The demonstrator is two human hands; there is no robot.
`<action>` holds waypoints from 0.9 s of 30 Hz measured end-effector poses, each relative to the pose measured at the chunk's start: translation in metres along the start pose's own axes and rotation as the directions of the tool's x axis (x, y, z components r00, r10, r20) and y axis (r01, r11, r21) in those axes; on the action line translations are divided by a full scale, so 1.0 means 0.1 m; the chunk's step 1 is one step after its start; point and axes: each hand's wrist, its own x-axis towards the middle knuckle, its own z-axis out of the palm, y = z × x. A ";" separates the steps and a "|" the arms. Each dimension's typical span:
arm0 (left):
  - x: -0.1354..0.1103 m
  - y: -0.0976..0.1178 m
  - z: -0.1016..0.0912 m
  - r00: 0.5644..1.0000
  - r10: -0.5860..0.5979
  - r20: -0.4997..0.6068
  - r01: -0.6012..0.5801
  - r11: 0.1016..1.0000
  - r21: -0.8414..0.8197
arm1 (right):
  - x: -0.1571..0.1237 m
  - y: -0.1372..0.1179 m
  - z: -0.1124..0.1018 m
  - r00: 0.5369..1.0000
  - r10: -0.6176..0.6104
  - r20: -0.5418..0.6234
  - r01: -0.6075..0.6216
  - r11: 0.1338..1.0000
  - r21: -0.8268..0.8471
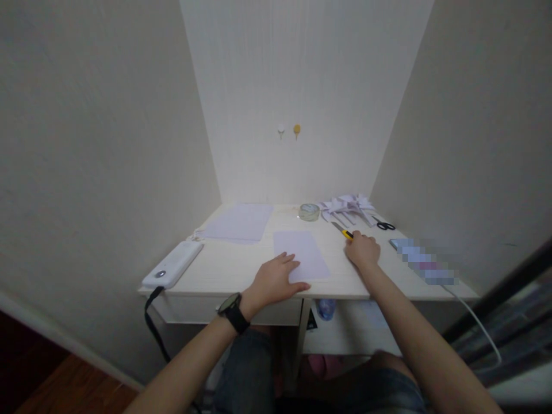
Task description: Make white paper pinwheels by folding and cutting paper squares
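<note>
My left hand (278, 278) lies flat with fingers spread on the lower left part of a white sheet of paper (304, 250) near the desk's front edge. To the right of that sheet, my right hand (363, 250) is closed around a yellow and black utility knife (344, 232). Its blade points to the far left, apart from the paper. Part of the knife's handle is hidden in my fist. A black watch (233, 312) is on my left wrist.
A stack of paper (241, 222) lies at the back left. Behind the knife are a tape roll (309, 212), folded paper pieces (347, 207) and black scissors (385, 226). A phone (422, 261) with a cable is at the right edge, a white power bank (173, 264) at the left. Walls enclose the desk (228, 264).
</note>
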 end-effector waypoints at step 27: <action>0.16 0.08 -0.05 0.874 -0.434 -0.220 0.450 0.892 0.029 | -0.52 -0.30 -0.47 0.958 -0.285 -0.027 0.286 0.957 0.052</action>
